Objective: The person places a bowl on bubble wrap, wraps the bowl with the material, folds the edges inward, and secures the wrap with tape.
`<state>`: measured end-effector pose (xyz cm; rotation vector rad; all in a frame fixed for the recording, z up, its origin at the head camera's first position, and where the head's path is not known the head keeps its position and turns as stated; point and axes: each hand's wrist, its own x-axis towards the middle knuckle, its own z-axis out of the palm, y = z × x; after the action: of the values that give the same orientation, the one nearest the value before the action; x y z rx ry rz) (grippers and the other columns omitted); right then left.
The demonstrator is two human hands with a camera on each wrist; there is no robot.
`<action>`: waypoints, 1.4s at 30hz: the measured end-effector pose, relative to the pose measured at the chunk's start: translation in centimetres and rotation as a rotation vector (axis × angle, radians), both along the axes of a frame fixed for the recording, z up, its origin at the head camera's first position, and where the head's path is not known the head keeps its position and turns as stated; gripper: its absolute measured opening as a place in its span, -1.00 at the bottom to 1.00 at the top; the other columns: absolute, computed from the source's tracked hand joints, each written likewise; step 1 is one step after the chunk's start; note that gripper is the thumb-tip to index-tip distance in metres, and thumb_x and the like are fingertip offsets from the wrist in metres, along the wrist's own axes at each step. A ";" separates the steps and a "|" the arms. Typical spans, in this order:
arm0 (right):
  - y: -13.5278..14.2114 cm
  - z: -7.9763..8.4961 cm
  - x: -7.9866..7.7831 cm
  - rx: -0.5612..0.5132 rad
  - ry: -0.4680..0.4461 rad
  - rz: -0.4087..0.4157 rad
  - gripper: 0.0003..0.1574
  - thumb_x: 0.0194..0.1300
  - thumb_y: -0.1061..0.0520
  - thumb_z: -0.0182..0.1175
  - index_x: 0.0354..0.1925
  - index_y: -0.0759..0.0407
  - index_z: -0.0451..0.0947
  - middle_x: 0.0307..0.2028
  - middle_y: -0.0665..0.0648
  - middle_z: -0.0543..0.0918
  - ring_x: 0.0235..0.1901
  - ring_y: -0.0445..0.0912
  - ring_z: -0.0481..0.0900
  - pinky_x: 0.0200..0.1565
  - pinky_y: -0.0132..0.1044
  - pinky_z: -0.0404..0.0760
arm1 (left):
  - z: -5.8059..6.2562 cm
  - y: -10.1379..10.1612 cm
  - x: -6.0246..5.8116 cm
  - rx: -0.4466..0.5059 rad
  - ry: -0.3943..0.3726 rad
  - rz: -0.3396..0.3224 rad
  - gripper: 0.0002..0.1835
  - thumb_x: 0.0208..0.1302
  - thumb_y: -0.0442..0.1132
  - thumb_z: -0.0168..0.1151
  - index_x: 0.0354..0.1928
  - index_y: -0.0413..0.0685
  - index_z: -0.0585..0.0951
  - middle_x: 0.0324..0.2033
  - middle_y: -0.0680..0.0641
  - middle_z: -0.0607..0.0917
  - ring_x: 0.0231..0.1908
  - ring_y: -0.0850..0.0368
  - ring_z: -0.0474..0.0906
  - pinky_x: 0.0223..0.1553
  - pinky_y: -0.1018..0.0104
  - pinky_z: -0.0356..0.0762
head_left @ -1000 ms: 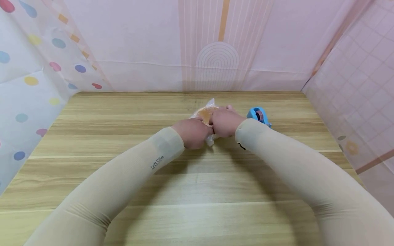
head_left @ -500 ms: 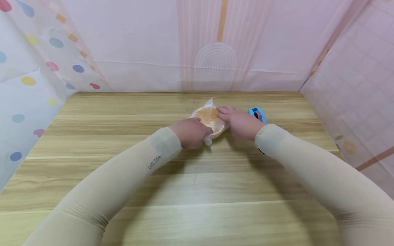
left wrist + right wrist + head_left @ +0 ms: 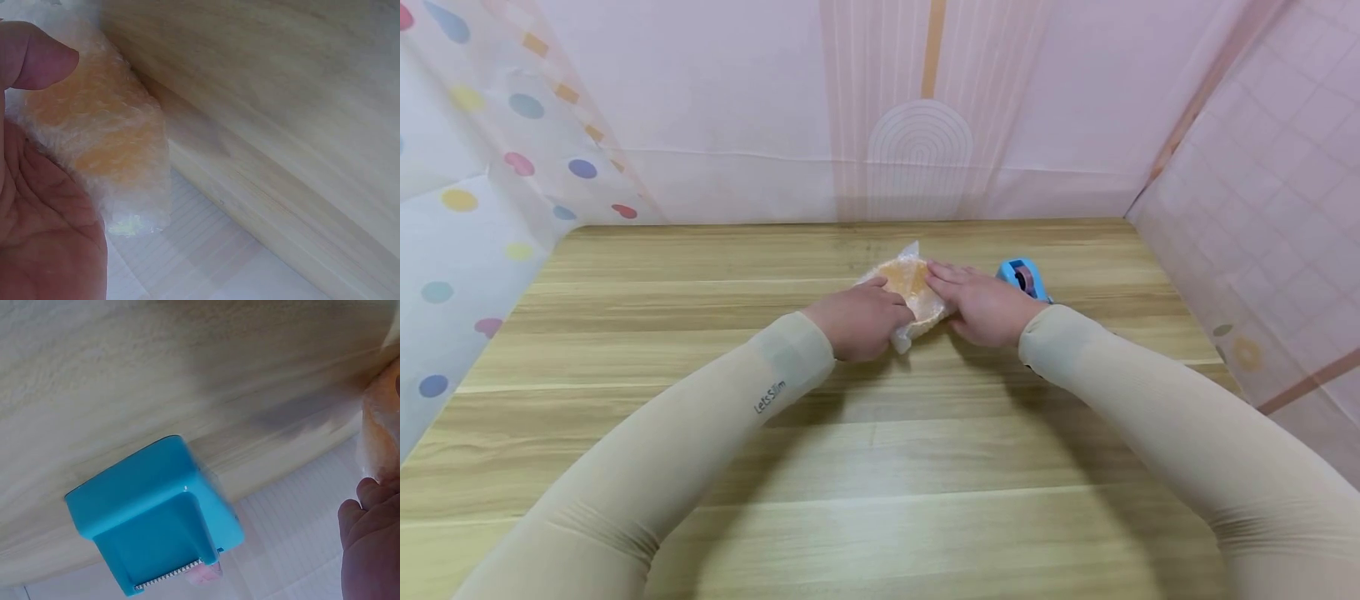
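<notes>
An orange item in clear bubble wrap (image 3: 917,293) lies on the wooden table, a pointed corner of the wrap sticking up at its far end. My left hand (image 3: 861,318) holds its left side; the left wrist view shows the thumb over the wrap (image 3: 119,144) and the palm beside it. On the other side my right hand (image 3: 988,304) rests its extended fingers on the top right of the bundle. Its fingertips meet the wrap at the edge of the right wrist view. What the wrap encloses is not clear.
Just beyond my right wrist stands a blue tape dispenser (image 3: 1024,277); the right wrist view shows its toothed cutting edge. The wooden table (image 3: 880,467) runs back to a patterned cloth backdrop (image 3: 737,100), with similar sheets at both sides.
My right hand has drawn back to the right from beside the left hand, and its fingers now lie straighter on the bundle, uncovering more of it. My left hand stays on the left side.
</notes>
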<state>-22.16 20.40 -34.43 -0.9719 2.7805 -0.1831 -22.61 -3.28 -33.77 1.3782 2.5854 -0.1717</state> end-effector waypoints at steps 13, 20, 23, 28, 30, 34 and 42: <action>-0.3 0.0 -0.1 0.002 -0.018 -0.007 0.00 0.47 0.16 0.28 0.67 0.22 0.01 0.70 0.19 -0.04 0.66 0.19 0.05 0.64 0.10 0.12 | -0.1 -0.3 0.3 0.025 0.011 0.044 -0.69 0.56 -0.13 0.13 0.19 -0.05 0.62 0.45 -0.21 0.42 0.55 -0.22 0.25 0.70 -0.07 -0.09; -0.5 0.1 -0.1 0.008 -0.023 -0.017 0.01 0.47 0.16 0.29 0.67 0.20 0.01 0.70 0.17 -0.04 0.66 0.17 0.05 0.65 0.08 0.11 | 0.1 -0.1 0.1 -0.009 0.003 0.036 -0.64 0.51 -0.22 0.12 0.27 -0.09 0.59 0.47 -0.17 0.46 0.57 -0.09 0.26 0.69 -0.11 -0.09; -0.5 0.1 -0.1 0.007 -0.025 -0.014 0.01 0.46 0.16 0.29 0.67 0.21 0.01 0.70 0.19 -0.04 0.66 0.17 0.04 0.65 0.09 0.10 | 0.1 0.0 0.0 -0.021 0.003 0.024 -0.61 0.47 -0.28 0.13 0.29 -0.10 0.58 0.42 -0.12 0.55 0.53 -0.04 0.34 0.68 -0.14 -0.06; -0.6 0.1 -0.2 0.010 -0.026 -0.014 0.01 0.47 0.16 0.28 0.67 0.21 0.01 0.70 0.19 -0.04 0.67 0.15 0.01 0.65 0.08 0.09 | 0.1 0.0 0.0 -0.026 -0.001 0.027 -0.68 0.45 -0.27 0.15 0.19 -0.07 0.59 0.30 -0.08 0.65 0.46 -0.05 0.44 0.68 -0.14 -0.03; -0.6 0.0 -0.2 0.007 -0.024 -0.014 0.01 0.47 0.15 0.29 0.67 0.21 0.01 0.70 0.19 -0.04 0.67 0.15 0.01 0.65 0.08 0.09 | 0.2 0.1 0.0 -0.031 -0.002 0.036 -0.72 0.46 -0.25 0.16 0.16 -0.05 0.59 0.27 -0.07 0.68 0.45 -0.05 0.46 0.68 -0.13 -0.03; -0.7 0.0 -0.1 -0.003 -0.017 -0.010 0.00 0.47 0.13 0.29 0.66 0.23 0.03 0.70 0.20 -0.02 0.67 0.15 0.01 0.65 0.09 0.10 | 0.3 0.2 0.2 -0.052 -0.006 0.060 -0.73 0.48 -0.21 0.17 0.16 -0.02 0.57 0.26 -0.08 0.69 0.45 -0.06 0.47 0.68 -0.09 -0.02; -0.9 -0.2 -0.1 -0.003 -0.016 -0.020 -0.03 0.50 0.14 0.25 0.67 0.21 0.03 0.70 0.19 -0.03 0.67 0.17 0.02 0.65 0.09 0.09 | 0.6 0.4 0.5 -0.075 -0.027 0.117 -0.53 0.49 -0.24 0.11 0.38 -0.15 0.43 0.31 -0.19 0.66 0.46 -0.07 0.47 0.69 -0.02 -0.03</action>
<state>-22.25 19.51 -34.62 -0.9399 2.7775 -0.1971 -22.09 -2.88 -33.20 1.1926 2.6002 -0.2272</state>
